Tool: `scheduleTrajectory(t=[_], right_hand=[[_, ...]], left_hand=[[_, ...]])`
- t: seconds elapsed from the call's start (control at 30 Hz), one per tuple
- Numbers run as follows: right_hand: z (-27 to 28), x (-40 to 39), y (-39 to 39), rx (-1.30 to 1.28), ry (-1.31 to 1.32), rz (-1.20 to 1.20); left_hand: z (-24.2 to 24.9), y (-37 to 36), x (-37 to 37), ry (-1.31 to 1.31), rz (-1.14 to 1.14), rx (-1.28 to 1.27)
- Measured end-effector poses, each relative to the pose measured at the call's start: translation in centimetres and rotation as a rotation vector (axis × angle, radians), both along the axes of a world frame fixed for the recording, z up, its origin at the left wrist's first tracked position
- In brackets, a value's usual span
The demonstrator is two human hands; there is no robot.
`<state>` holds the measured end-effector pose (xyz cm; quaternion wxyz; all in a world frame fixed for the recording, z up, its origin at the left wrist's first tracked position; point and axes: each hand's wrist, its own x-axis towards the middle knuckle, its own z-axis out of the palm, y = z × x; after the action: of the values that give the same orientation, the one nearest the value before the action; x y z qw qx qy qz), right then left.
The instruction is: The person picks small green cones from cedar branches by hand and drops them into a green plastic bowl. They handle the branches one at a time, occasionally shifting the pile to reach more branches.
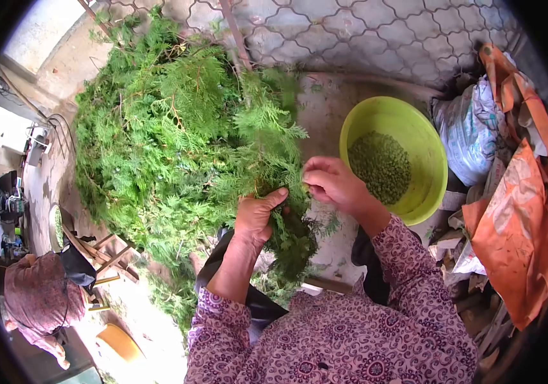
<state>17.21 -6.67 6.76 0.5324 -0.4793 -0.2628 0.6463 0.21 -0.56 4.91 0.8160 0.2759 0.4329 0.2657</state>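
My left hand point(254, 217) is closed around a leafy conifer branch point(293, 246), with the thumb lying across its stem. Close by on the right, my right hand point(335, 182) has its fingers pinched together at the edge of the foliage; whatever is between the fingertips is too small to make out. A big heap of green conifer branches point(158, 128) fills the area in front and to the left. A yellow-green plastic basin point(433, 147) stands just beyond my right hand, and a layer of small round green cones or seeds point(379, 168) covers its bottom.
Wire mesh point(363, 35) runs along the back. White sacks point(472, 128) and an orange sack point(517, 237) are piled at the right, over scraps of wood. Another person point(43, 288) sits at the lower left, near a wooden frame point(117, 256) and an orange-yellow container point(120, 342).
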Motion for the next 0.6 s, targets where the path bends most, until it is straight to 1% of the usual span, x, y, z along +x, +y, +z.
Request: scheduleTrajectory(t=[0.03,0.1,0.13,0.17,0.2,0.23,0.3,0.33,0.4,0.43,0.47,0.53,0.57,0.6], right_hand=[[0.2,0.2,0.1,0.007,-0.004,0.005],[0.3,0.5,-0.4,-0.017,0.206,0.05],[0.0,1.2,-0.7,-0.019,0.205,0.048],[-0.5,2.4,-0.8,0.257,-0.244,-0.021],[-0.7,3.6,-1.0,0.53,-0.695,-0.085],[-0.3,4.5,-1.2,0.532,-0.699,-0.081],[0.7,5.8,-1.6,0.207,0.383,-0.211],[0.7,5.4,-1.6,0.21,0.382,-0.215],[0.5,3.2,-1.3,0.104,0.381,-0.104],[1.8,2.2,-1.1,0.017,0.345,-0.079],[1.1,2.1,-1.0,0.017,0.347,-0.078],[-0.6,2.0,-0.5,0.096,0.147,0.086],[-1.0,1.7,-0.6,0.056,0.03,0.08],[-1.1,1.3,-0.6,0.061,0.031,0.073]], left_hand=[[0.6,-0.1,0.0,-0.018,-0.037,0.018],[0.5,0.0,0.0,-0.02,-0.037,0.006],[0.4,0.0,0.1,-0.022,-0.039,-0.006],[0.1,0.1,-0.1,-0.025,-0.041,-0.008],[-0.2,0.2,-0.4,-0.03,0.005,-0.015],[-0.4,0.5,-0.6,-0.035,0.052,-0.018],[-0.6,0.6,-1.0,-0.03,0.075,-0.016],[-0.6,0.6,-1.0,-0.02,0.097,-0.018],[-0.5,0.8,-0.9,-0.012,0.113,-0.015],[-0.6,0.9,-0.8,-0.009,0.123,-0.019],[-0.8,1.0,-0.8,-0.007,0.136,-0.023],[-0.8,1.1,-0.8,-0.022,0.139,-0.028],[-0.5,1.1,-0.7,0.011,0.126,-0.029],[-0.3,1.2,-0.6,0.043,0.11,-0.03]])
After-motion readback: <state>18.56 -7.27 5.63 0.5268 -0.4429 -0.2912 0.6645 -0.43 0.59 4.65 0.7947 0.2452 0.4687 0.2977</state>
